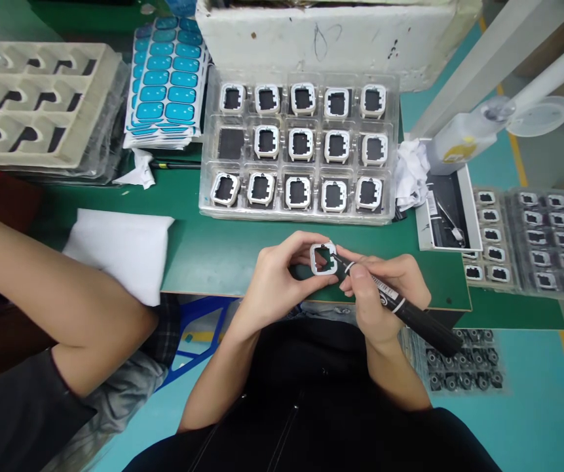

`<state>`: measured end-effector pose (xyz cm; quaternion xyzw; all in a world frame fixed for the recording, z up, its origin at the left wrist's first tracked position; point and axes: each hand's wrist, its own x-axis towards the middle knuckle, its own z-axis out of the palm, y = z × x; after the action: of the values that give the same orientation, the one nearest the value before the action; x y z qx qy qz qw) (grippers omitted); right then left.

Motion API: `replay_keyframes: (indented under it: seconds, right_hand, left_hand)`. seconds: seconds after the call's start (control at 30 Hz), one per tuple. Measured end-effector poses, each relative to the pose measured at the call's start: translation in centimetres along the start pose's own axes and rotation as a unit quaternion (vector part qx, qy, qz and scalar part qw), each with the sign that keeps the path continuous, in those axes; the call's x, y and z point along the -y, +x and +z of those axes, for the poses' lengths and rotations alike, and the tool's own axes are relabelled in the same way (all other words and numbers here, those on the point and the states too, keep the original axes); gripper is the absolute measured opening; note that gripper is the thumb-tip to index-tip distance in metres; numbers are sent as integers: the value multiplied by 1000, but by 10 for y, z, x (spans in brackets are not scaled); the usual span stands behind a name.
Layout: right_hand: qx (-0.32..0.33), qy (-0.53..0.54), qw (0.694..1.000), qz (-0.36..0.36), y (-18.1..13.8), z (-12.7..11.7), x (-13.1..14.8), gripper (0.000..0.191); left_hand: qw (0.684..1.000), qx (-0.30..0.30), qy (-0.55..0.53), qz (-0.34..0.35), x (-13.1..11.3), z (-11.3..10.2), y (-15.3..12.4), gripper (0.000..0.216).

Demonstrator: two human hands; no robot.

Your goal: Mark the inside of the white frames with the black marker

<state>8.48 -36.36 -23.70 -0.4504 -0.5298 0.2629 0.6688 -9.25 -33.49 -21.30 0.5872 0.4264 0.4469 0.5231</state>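
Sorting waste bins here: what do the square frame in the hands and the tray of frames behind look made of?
Frame: seemingly hard plastic, matte white, with thin moulded edges. Tray: clear, glossy thin plastic, its formed pockets catching glare.

black marker [409, 311] | white label band with print | too small to read

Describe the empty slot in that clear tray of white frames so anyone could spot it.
Start at the clear tray on the green mat, below the white foam box. The empty slot is the middle row's leftmost pocket: only a dark pad, no white frame.
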Motion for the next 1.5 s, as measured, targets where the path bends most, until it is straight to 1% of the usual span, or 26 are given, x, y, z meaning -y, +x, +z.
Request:
replay_keyframes:
  seconds: [0.1, 0.27, 0.37, 0.43, 0.53, 0.6, 0.67, 0.73, 0.77, 0.8, 0.87, 0.9, 0.97, 1.07, 1.1, 1.2, 1.27, 1.37, 1.5]
  right_hand:
    - [-3, 6, 1000, 12, 0, 1, 1, 16]
    - [-13, 30, 999, 12, 0, 0, 3, 18]
    - [-52, 31, 998, 19, 2, 0, 5, 20]
    - [-91, 30, 995, 19, 4, 1, 6, 21]
    - [-139, 34, 990, 0, 10, 3, 4, 20]
    - [-153, 31, 988, -22, 14, 5, 0, 22]
    - [-146, 23, 988, -41, 17, 6, -3, 22]
    - [-126, 20, 991, -47, 19, 6, -6, 18]
    - [-118, 26, 992, -44, 19, 6, -6, 15]
    - [-112, 34, 992, -40, 19, 5, -7, 11]
    - [-110, 53, 992, -32, 19, 5, -6, 5]
    - [-113, 59, 991, -27, 19, 5, -6, 6]
    - [-119, 61, 991, -13, 17, 5, -4, 9]
    - [-124, 70, 990, 19, 15, 6, -1, 12]
    - [-122, 74, 989, 27, 15, 7, 0, 14]
    - [-109, 72, 991, 36, 13, 6, 2, 15]
    - [-91, 65, 993, 34, 13, 4, 2, 16]
    - [-49, 57, 997, 21, 14, 1, 1, 17]
    - [6, 73, 997, 0, 19, -5, 0, 12]
  left_hand:
    - [1000, 1, -2, 1, 0, -1, 0, 46]
    - [1000, 11, 14, 5, 4, -1, -1, 48]
    - [1000, 10, 21, 21, 5, -3, -2, 50]
    - [998, -12, 43, 49, 0, -10, 0, 50]
    - [982, -78, 132, 113, -15, -34, 10, 48]
    - [960, -124, 207, 142, -26, -61, 25, 51]
    - [935, -156, 281, 150, -31, -91, 47, 58]
    - [911, -174, 345, 146, -29, -120, 73, 66]
    - [899, -182, 372, 143, -26, -132, 87, 71]
    - [887, -189, 397, 138, -22, -142, 99, 72]
    - [868, -191, 439, 135, -14, -155, 121, 59]
    - [860, -186, 455, 134, -11, -158, 128, 53]
    - [850, -175, 477, 139, -10, -158, 137, 47]
    - [840, -152, 497, 154, -19, -149, 142, 46]
    - [839, -129, 505, 155, -23, -144, 143, 44]
    - [838, -33, 528, 133, -36, -133, 152, 39]
    - [835, 1, 535, 125, -40, -129, 163, 40]
    - [838, -2, 526, 143, -38, -129, 180, 44]
    - [869, 5, 468, 161, -29, -136, 195, 48]
